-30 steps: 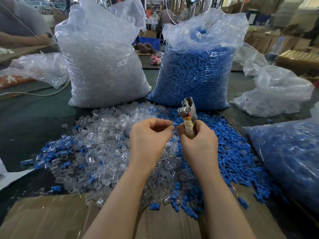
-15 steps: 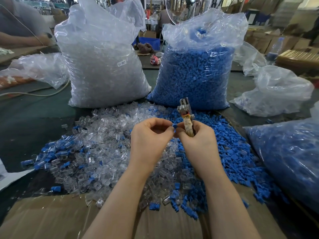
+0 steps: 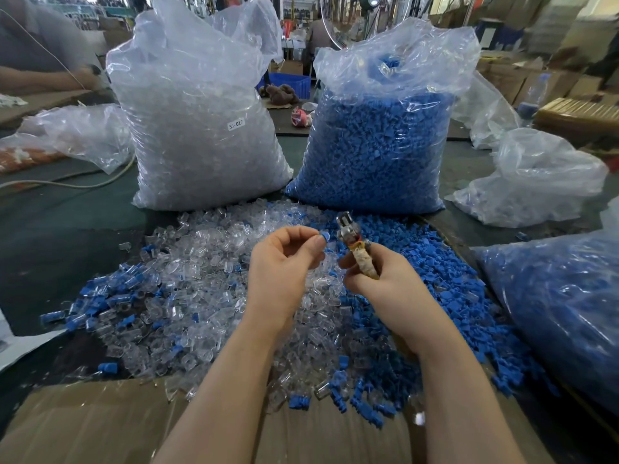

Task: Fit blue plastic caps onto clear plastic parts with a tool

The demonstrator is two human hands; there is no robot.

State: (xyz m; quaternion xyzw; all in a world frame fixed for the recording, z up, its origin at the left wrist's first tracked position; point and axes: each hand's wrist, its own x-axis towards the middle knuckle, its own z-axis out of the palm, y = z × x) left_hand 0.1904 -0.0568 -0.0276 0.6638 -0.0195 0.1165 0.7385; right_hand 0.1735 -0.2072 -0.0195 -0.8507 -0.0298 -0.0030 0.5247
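My left hand [image 3: 284, 262] pinches blue cap [image 3: 324, 236] just left of tool [image 3: 348, 229] head; right hand [image 3: 378, 279] grips tool's wrapped handle. Cap-loading step, I judge. Next: seat cap squarely at head.

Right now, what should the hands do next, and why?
Probably bring the small blue plastic cap, pinched in the left hand, across to the metal head of the tape-wrapped tool gripped by the right hand. They sit close together but apart.

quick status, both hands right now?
Left hand: pinching a blue cap at its fingertips.
Right hand: gripping the tool by its wrapped handle.
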